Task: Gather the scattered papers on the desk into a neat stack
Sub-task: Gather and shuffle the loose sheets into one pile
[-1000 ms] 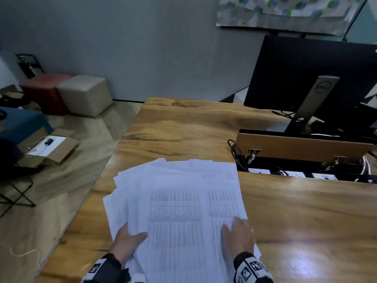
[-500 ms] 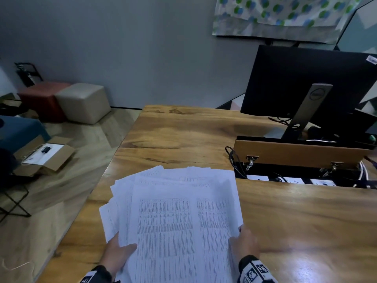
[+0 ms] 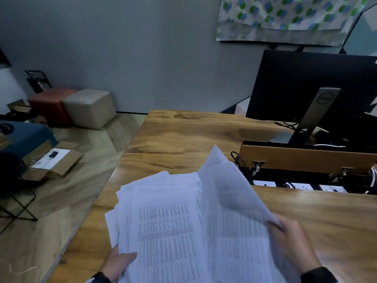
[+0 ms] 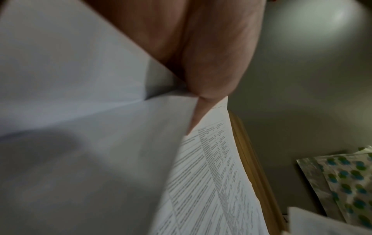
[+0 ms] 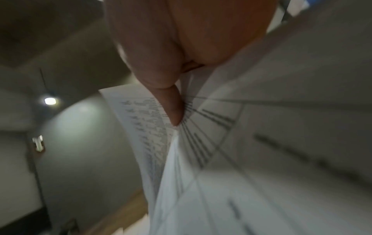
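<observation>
A fanned pile of white printed papers (image 3: pixel 167 227) lies on the near part of the wooden desk (image 3: pixel 183 144). My left hand (image 3: pixel 119 262) grips the pile's near left edge, thumb on top; the left wrist view shows the thumb (image 4: pixel 211 63) pressed on the sheets (image 4: pixel 211 174). My right hand (image 3: pixel 289 242) grips the right edge and has raised it, so the right sheets (image 3: pixel 230 201) curl upward off the desk. In the right wrist view a finger (image 5: pixel 171 105) pinches the paper edge (image 5: pixel 181 159).
A black monitor (image 3: pixel 310 88) on a stand stands at the back right behind a raised wooden flap (image 3: pixel 302 158) over a cable tray with sockets. Left of the desk edge are the floor, two cube stools (image 3: pixel 87 107) and an open cardboard box (image 3: pixel 53 160).
The right hand went from lying flat on the papers to gripping their right edge and lifting it, curling the sheets up. The left hand kept hold of the left edge.
</observation>
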The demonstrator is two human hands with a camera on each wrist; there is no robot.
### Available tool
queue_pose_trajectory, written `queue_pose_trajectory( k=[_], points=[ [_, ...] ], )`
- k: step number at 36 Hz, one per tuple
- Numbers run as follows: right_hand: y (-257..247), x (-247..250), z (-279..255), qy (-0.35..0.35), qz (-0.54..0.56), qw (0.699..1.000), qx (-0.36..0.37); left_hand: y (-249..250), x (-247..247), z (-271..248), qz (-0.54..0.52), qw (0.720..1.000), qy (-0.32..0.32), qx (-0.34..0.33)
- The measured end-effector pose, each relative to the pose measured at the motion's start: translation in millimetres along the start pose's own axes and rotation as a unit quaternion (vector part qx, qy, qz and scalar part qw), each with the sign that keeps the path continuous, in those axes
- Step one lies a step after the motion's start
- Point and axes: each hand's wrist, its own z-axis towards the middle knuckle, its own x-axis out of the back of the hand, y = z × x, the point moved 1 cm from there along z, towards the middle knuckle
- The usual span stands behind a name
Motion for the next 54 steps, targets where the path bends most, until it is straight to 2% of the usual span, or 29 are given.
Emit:
queue_pose_trajectory(
  k=[3, 7, 16, 20, 24, 28, 34, 37, 41, 44, 49, 52, 54],
  points=[
    [-10, 20, 1, 0.023, 0.012, 0.999, 0.033, 2, -2, -4, 0.01, 1.0, 0.0, -0.013],
    [-5, 38, 8, 0.02, 0.053, 0.997, 0.047, 3, -6, -4, 0.001, 1.0, 0.0, -0.03],
    [-21, 48, 4, -0.003, 0.173, 0.985, -0.022, 12, -13, -14, 0.012, 0.998, 0.003, -0.064],
    [-32, 61, -2, 0.024, 0.186, 0.982, -0.005, 16, -15, -18, 0.03, 0.996, 0.006, -0.079],
    [-34, 67, 0, 0.006, 0.257, 0.966, -0.019, 23, -18, -25, 0.036, 0.996, 0.011, -0.085],
    [-20, 39, 8, -0.034, 0.288, 0.954, -0.074, 29, -24, -32, 0.02, 0.996, 0.0, -0.09],
    [39, -66, 10, -0.138, 0.164, 0.966, -0.148, 26, -30, -31, 0.027, 0.996, -0.078, -0.044],
    [61, -104, -1, -0.169, 0.128, 0.966, -0.15, 25, -37, -32, -0.014, 0.997, -0.077, -0.018],
    [56, -123, -15, -0.158, 0.091, 0.97, -0.16, 38, -52, -42, -0.13, 0.989, -0.056, 0.034],
    [55, -131, -17, -0.158, 0.089, 0.97, -0.161, 41, -60, -40, -0.104, 0.991, -0.081, 0.023],
    [54, -137, -19, -0.158, 0.104, 0.968, -0.167, 31, -67, -36, 0.01, 0.998, -0.066, -0.012],
    [59, -128, -16, -0.106, 0.153, 0.966, -0.181, 33, -65, -39, -0.007, 0.996, -0.079, -0.029],
    [68, -119, -12, -0.103, 0.221, 0.952, -0.187, 36, -61, -43, -0.044, 0.992, -0.112, -0.037]
  ],
)
